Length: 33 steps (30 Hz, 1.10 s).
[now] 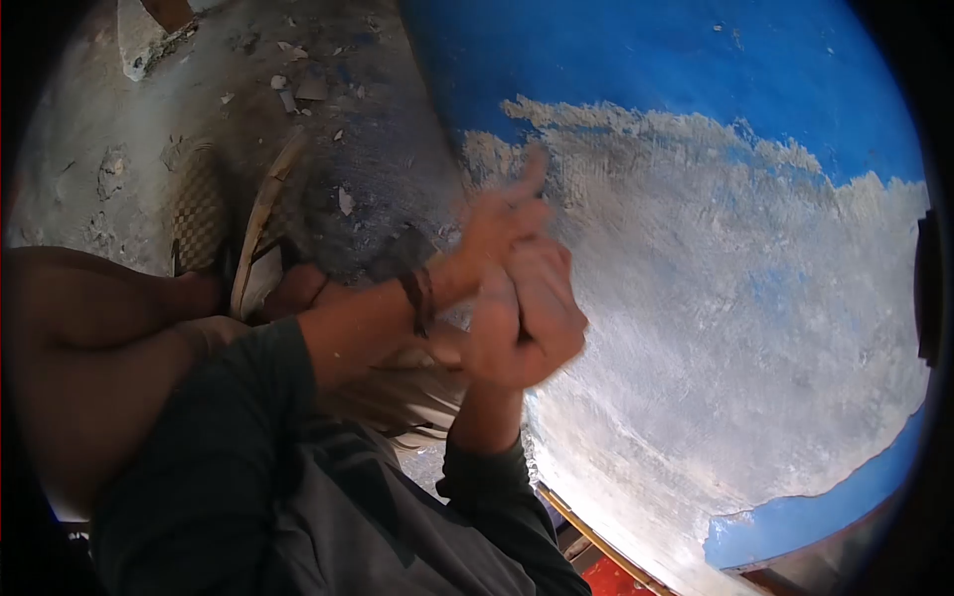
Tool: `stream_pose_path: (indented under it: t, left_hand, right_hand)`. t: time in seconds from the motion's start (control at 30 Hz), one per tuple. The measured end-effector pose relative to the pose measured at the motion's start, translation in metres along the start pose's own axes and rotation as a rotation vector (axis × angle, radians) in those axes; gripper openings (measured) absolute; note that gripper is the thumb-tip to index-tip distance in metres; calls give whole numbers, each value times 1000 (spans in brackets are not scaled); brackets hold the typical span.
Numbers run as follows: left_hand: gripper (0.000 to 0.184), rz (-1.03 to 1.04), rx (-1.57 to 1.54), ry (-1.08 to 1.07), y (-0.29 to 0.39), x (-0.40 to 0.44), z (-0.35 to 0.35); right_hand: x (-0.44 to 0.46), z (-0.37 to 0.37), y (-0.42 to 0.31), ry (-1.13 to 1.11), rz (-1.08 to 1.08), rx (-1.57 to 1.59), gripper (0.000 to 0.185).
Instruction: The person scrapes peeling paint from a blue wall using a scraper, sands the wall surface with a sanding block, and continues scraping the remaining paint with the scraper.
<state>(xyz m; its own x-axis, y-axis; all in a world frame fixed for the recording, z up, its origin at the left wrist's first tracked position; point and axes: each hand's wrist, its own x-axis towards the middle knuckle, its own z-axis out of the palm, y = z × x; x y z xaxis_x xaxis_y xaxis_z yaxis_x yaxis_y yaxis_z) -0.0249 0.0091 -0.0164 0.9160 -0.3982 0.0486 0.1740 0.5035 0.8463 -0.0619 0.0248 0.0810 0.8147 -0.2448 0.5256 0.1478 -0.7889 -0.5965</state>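
In the head view my left hand (497, 223), with a dark band around its wrist, is raised in front of the wall and blurred. One finger points upward and out; the other fingers are hard to make out. Just below it, touching or overlapping it, is my right hand (532, 318), with its fingers curled into a fist. Whatever lies inside that fist, if anything, is hidden. Behind both hands is a wall surface (715, 298) with a rough, whitish-grey scraped area and ragged edges of blue paint (676, 60) above it.
Bare legs (109, 338) and a sandal (263, 219) are at the left, beside a checkered shoe (197, 214). Pale chips (310, 89) are scattered on the grey floor (248, 50). A red object (611, 578) shows near the bottom edge.
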Motion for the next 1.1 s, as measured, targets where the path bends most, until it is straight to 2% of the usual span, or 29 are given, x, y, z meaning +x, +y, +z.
stream_pose_path:
  t: [0.07,0.13,0.2,0.23,0.27,0.3,0.33,0.4,0.43,0.5,0.53,0.6,0.73,0.8,0.83,0.9,0.93,0.97,1.1]
  left_hand:
    - [30,-11,-3,-53,-3,4,-7]
    - [28,-38,-30,-116,-6,3,-11]
    - [29,-492,-524,-137,-5,9,-22]
    - [29,-485,-519,-128,-11,9,-17]
    - [29,-39,-196,-47,-12,8,-6]
    - [30,402,131,27,-13,7,-1]
    - [30,401,133,24,-15,6,-1]
    - [33,-641,-641,17,18,4,0]
    - [33,-646,-645,13,9,3,-4]
    - [29,-243,-363,-173,-13,5,-18]
    - [29,-238,-356,-167,-15,0,-16]
    - [27,-46,-121,-80,-4,-7,-4]
    - [25,-139,-148,-204,-9,-1,-21]
    - [27,-387,-578,-229,-7,-3,-27]
    - [27,-382,-576,-226,-8,-4,-24]
    - [26,148,-100,-116,-14,-6,-11]
    - [26,141,-103,-119,-19,-9,-10]
    - [25,69,-124,-140,-23,-12,-9]
    - [24,-164,-175,-185,-31,-3,-21]
  right_hand:
    - [-7,-1,5,-31,17,28,2]
    - [-12,12,24,51,-18,-2,4]
    - [-13,11,23,-28,24,-20,6]
    - [-11,9,20,13,-4,-11,5]
    - [-7,7,13,58,-27,-2,5]
    - [-3,0,-1,-15,52,-16,5]
    - [-3,2,4,-12,53,-15,5]
    - [-12,5,20,29,-38,-11,5]
    - [-18,11,29,43,-3,-20,6]
    - [-15,8,23,33,0,-31,6]
    - [-11,8,19,23,2,-34,5]
    - [-9,6,12,30,-1,0,2]
    - [-21,17,22,12,13,-78,6]
    - [-17,22,16,85,50,-65,12]
    - [-15,12,11,-3,46,-88,14]
    - [-16,19,15,44,-8,-55,15]
    - [-20,19,18,88,-43,-33,15]
    - [-23,20,24,12,1,-111,13]
    - [-21,25,25,67,16,-91,12]
